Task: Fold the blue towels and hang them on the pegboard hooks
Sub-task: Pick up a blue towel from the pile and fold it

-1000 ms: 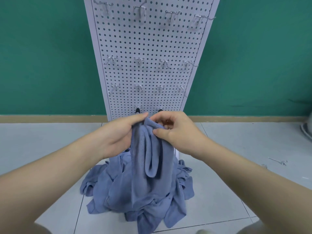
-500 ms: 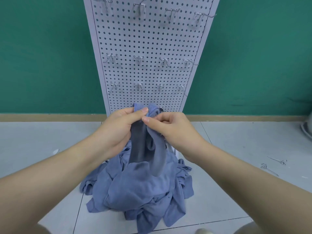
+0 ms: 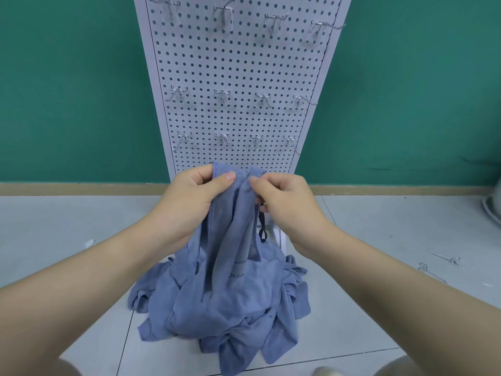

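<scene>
A blue towel [image 3: 230, 229] hangs bunched from both my hands in front of the white pegboard [image 3: 238, 63]. My left hand [image 3: 189, 202] pinches its top edge between thumb and fingers. My right hand [image 3: 284, 202] pinches the same edge just to the right, a small gap apart. The towel's lower part drapes onto a heap of blue towels [image 3: 225, 308] on the floor. A black hanging loop [image 3: 261, 229] dangles under my right hand. Three rows of bare metal hooks [image 3: 222, 95] stick out of the pegboard.
The pegboard stands against a green wall [image 3: 67, 90] with a tan baseboard. Loose metal hooks [image 3: 433, 267] lie on the grey tiled floor at the right. A grey round object [image 3: 492, 210] shows at the right edge.
Both hands have lifted the towel's top edge higher and drawn slightly apart along it. More of the towel hangs clear of the heap, and the black loop has come into view.
</scene>
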`<state>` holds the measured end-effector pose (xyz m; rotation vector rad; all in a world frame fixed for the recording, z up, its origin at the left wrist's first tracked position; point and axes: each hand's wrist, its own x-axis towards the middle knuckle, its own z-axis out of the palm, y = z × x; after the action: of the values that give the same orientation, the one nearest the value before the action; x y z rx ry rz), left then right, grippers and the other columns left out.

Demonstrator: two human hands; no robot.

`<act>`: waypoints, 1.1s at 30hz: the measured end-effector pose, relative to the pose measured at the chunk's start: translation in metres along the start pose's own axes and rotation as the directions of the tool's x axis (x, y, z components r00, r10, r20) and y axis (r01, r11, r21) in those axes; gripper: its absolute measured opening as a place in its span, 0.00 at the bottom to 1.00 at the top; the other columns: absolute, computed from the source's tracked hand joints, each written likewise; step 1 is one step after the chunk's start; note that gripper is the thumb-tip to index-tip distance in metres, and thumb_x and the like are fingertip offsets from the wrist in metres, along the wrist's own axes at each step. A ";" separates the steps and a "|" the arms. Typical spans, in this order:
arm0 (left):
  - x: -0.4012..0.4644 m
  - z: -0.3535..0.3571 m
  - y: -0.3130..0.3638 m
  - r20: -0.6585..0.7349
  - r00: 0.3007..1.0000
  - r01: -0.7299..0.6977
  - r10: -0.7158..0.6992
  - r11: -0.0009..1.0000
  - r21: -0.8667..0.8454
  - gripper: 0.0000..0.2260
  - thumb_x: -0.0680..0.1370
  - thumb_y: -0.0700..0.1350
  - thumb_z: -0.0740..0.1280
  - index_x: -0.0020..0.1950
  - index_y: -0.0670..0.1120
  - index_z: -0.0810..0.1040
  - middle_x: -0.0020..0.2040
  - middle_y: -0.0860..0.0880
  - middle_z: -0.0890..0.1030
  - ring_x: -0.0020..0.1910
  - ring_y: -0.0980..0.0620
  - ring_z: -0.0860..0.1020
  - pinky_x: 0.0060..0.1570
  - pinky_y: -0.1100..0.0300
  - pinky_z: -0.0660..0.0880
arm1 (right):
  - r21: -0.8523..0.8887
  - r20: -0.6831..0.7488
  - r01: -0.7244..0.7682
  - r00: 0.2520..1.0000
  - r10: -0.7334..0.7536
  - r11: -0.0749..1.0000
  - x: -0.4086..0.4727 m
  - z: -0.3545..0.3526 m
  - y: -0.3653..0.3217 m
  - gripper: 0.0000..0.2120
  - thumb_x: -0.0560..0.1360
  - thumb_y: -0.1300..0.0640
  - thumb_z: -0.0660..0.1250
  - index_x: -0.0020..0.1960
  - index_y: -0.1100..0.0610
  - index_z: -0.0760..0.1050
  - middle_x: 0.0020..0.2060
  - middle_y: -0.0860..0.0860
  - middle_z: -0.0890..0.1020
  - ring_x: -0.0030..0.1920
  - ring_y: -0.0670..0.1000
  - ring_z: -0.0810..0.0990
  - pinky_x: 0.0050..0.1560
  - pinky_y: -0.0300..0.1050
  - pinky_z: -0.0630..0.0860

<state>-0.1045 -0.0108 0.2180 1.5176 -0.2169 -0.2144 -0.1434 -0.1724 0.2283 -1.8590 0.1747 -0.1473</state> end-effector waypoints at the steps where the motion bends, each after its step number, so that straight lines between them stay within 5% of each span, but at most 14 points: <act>1: 0.002 -0.003 0.001 -0.018 1.000 0.006 -0.006 1.000 -0.005 0.10 0.84 0.43 0.65 0.58 0.38 0.83 0.53 0.41 0.87 0.53 0.46 0.86 0.55 0.54 0.82 | 0.045 -0.004 -0.035 0.999 0.035 0.998 0.004 -0.002 0.001 0.21 0.77 0.49 0.69 0.41 0.68 0.75 0.36 0.56 0.75 0.39 0.52 0.72 0.47 0.51 0.74; 5: 0.019 -0.025 0.004 -0.130 0.991 0.022 -0.027 0.999 -0.037 0.14 0.86 0.48 0.63 0.57 0.38 0.82 0.55 0.40 0.86 0.57 0.46 0.84 0.66 0.48 0.77 | 0.205 0.005 -0.142 0.990 0.144 0.968 0.018 -0.023 0.004 0.12 0.82 0.56 0.68 0.41 0.58 0.75 0.42 0.59 0.80 0.43 0.54 0.78 0.55 0.54 0.80; 9: 0.036 -0.053 0.013 -0.229 0.973 0.017 -0.026 0.999 -0.043 0.12 0.87 0.48 0.60 0.54 0.43 0.81 0.51 0.46 0.86 0.50 0.49 0.83 0.53 0.53 0.78 | 0.182 -0.054 -0.181 0.980 0.194 0.967 0.032 -0.051 0.013 0.13 0.83 0.59 0.67 0.40 0.56 0.70 0.39 0.57 0.77 0.38 0.53 0.76 0.42 0.44 0.80; 13: 0.044 -0.079 0.015 -0.296 0.952 0.064 -0.075 0.997 -0.047 0.11 0.86 0.50 0.61 0.56 0.46 0.79 0.55 0.45 0.85 0.50 0.47 0.82 0.53 0.48 0.77 | 0.150 -0.077 -0.187 0.977 0.200 0.971 0.041 -0.072 0.026 0.12 0.82 0.60 0.68 0.41 0.56 0.72 0.42 0.57 0.78 0.39 0.54 0.75 0.39 0.44 0.78; 16: 0.047 -0.087 0.013 -0.335 0.939 0.068 -0.081 0.997 -0.048 0.11 0.85 0.51 0.64 0.59 0.45 0.79 0.57 0.46 0.84 0.52 0.48 0.81 0.58 0.49 0.77 | 0.181 -0.012 -0.226 0.973 0.232 0.957 0.046 -0.080 0.031 0.06 0.83 0.62 0.66 0.50 0.57 0.80 0.46 0.55 0.82 0.44 0.54 0.77 0.44 0.43 0.79; 19: 0.048 -0.087 0.012 -0.336 0.940 0.055 -0.061 0.998 -0.029 0.11 0.85 0.51 0.65 0.56 0.45 0.81 0.56 0.48 0.84 0.51 0.51 0.81 0.58 0.53 0.76 | 0.292 0.070 -0.320 0.947 0.313 0.901 0.049 -0.083 0.030 0.12 0.82 0.64 0.62 0.61 0.59 0.81 0.47 0.52 0.83 0.45 0.52 0.79 0.47 0.42 0.78; 23: 0.049 -0.083 0.014 -0.292 0.956 0.031 -0.039 0.999 -0.030 0.10 0.86 0.50 0.63 0.52 0.47 0.81 0.51 0.51 0.87 0.51 0.54 0.84 0.61 0.54 0.79 | 0.436 0.143 -0.459 0.884 0.444 0.774 0.052 -0.088 0.026 0.08 0.80 0.58 0.64 0.53 0.59 0.80 0.44 0.54 0.81 0.42 0.53 0.79 0.48 0.46 0.76; 26: 0.049 -0.081 0.014 -0.258 0.966 0.013 -0.015 1.000 -0.010 0.11 0.86 0.50 0.62 0.53 0.48 0.81 0.52 0.51 0.88 0.54 0.53 0.85 0.65 0.50 0.78 | 0.366 0.214 -0.534 0.845 0.489 0.762 0.052 -0.083 0.029 0.12 0.81 0.48 0.68 0.51 0.57 0.80 0.42 0.52 0.85 0.44 0.52 0.82 0.51 0.46 0.78; 31: 0.049 -0.080 0.014 -0.239 0.971 -0.007 0.008 1.000 0.006 0.12 0.86 0.51 0.62 0.50 0.47 0.82 0.50 0.50 0.87 0.51 0.52 0.84 0.65 0.49 0.76 | 0.265 0.267 -0.562 0.823 0.501 0.783 0.050 -0.071 0.034 0.08 0.80 0.57 0.70 0.58 0.57 0.81 0.56 0.53 0.85 0.54 0.52 0.81 0.68 0.51 0.77; 33: 0.049 -0.083 0.013 -0.245 0.969 -0.006 0.007 1.000 0.006 0.12 0.86 0.51 0.63 0.50 0.48 0.82 0.51 0.49 0.86 0.51 0.51 0.83 0.63 0.49 0.76 | 0.240 0.284 -0.555 0.825 0.489 0.796 0.050 -0.070 0.032 0.10 0.80 0.60 0.69 0.61 0.60 0.81 0.57 0.55 0.85 0.53 0.52 0.82 0.66 0.51 0.77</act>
<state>-0.0347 0.0560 0.2283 1.5333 -0.0251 -0.0195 -0.1092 -0.2571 0.2182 -1.4314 0.4895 0.3903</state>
